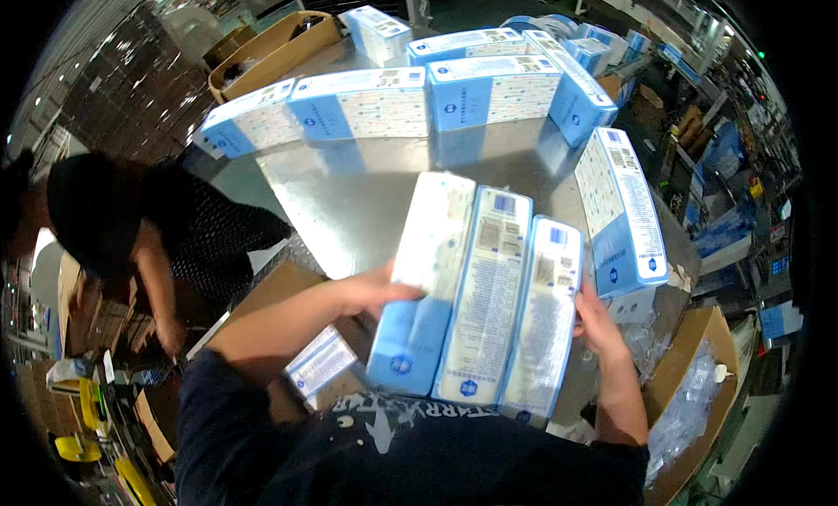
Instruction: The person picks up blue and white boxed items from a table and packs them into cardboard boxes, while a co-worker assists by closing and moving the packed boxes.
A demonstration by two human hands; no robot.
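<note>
Both hands, left hand (371, 289) and right hand (598, 323), clamp three soft-looking, light, slippery blue-and-white plastic-wrapped packs (480, 296) by their outer sides above the steel counter (367, 200).

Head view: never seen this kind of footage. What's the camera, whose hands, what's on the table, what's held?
It is one wide fisheye camera worn on a person's head, looking down, so straight edges bend. No robot: the left hand and right hand are the wearer's own. Together they clamp three blue-and-white packs side by side. On the shiny metal table more of the same packs stand on edge in an arc. Cardboard boxes sit around the table. At left, another person bends over.
</note>
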